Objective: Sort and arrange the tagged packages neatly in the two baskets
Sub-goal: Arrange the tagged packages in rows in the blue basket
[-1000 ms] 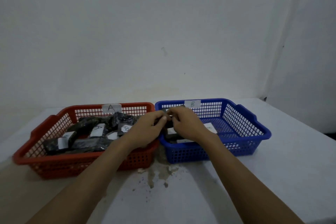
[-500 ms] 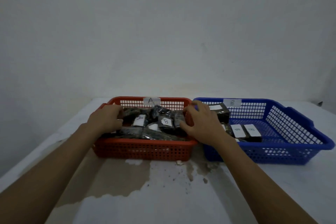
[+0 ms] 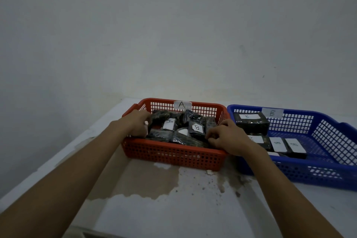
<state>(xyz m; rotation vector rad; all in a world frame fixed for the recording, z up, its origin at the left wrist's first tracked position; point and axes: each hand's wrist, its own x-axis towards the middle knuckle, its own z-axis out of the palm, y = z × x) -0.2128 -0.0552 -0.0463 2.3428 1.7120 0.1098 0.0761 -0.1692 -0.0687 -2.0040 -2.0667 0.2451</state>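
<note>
Dark wrapped packages (image 3: 168, 124) heap loosely in the red basket (image 3: 173, 155), frame centre; they look light, soft and slick, best pinched across the short sides. Left hand (image 3: 138, 121) and right hand (image 3: 227, 138) curl fingers (image 3: 212, 133) into the heap's edges; whether either grips, I cannot tell.

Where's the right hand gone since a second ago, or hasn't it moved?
Yes. The right hand moved left: it was over the blue basket, and now it's at the right end of the red basket.
</note>
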